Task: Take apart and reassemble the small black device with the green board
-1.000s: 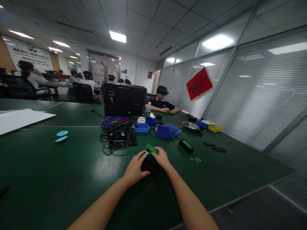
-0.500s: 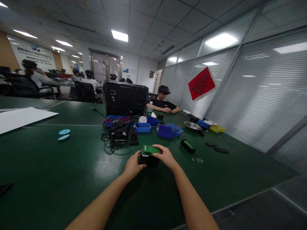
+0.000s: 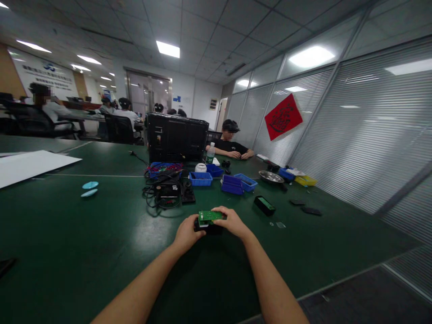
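Note:
A green circuit board (image 3: 209, 216) lies over a black plastic case (image 3: 213, 229) in front of me at the middle of the table. My left hand (image 3: 187, 231) grips the case at its left end, thumb on the near side. With fingers on the far side and thumb on the near edge, my right hand (image 3: 231, 221) holds the board by its right end. How far the board sits inside the case I cannot tell. A second black case with a green board (image 3: 265, 205) in it stands to the right.
Blue bins (image 3: 232, 184), a tangle of cables with a black device (image 3: 168, 190) and a large black panel (image 3: 177, 138) stand beyond my hands. A metal bowl (image 3: 271, 177) and flat black pieces (image 3: 311, 211) lie to the right. A person (image 3: 232, 146) sits across the table.
The board and case have tipped, so more of the board's top shows and less of the case's side. The board's left end is lower, and both hands keep their grip.

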Tool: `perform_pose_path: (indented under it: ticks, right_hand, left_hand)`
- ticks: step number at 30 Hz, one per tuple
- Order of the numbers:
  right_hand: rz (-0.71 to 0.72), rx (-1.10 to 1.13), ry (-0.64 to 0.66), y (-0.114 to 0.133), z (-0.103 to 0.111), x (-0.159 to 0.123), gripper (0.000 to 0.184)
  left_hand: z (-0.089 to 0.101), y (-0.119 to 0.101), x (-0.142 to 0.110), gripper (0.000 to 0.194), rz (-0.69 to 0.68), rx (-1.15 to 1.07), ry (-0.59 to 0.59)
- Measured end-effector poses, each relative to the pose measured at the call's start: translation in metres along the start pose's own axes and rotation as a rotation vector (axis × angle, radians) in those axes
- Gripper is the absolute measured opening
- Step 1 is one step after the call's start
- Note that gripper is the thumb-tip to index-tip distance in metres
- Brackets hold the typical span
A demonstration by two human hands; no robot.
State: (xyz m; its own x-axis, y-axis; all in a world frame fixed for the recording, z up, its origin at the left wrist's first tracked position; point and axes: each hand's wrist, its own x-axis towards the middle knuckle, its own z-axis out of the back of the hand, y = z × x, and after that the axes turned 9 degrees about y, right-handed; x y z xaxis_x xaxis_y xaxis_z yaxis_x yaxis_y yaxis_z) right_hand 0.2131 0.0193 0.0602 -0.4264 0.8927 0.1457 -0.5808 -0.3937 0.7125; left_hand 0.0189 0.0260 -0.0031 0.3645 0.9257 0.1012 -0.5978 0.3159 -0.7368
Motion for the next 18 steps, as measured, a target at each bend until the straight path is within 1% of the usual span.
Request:
perform_pose_path:
  ticks: [7, 13, 18]
  right_hand:
    - [-0.008, 0.036, 0.013, 0.001, -0.003, 0.0, 0.034]
    - [-0.017, 0.077, 0.024, -0.007, -0.007, 0.001, 0.035]
    - [-0.06, 0.139, 0.097, -0.013, -0.007, 0.0, 0.038]
  left_hand:
    - [-0.002, 0.002, 0.0, 0.054, 0.01, 0.008, -0.013]
    - [0.0, 0.001, 0.0, 0.053, 0.008, 0.005, -0.006]
    - [0.001, 0.0, -0.001, 0.047, 0.007, 0.012, -0.002]
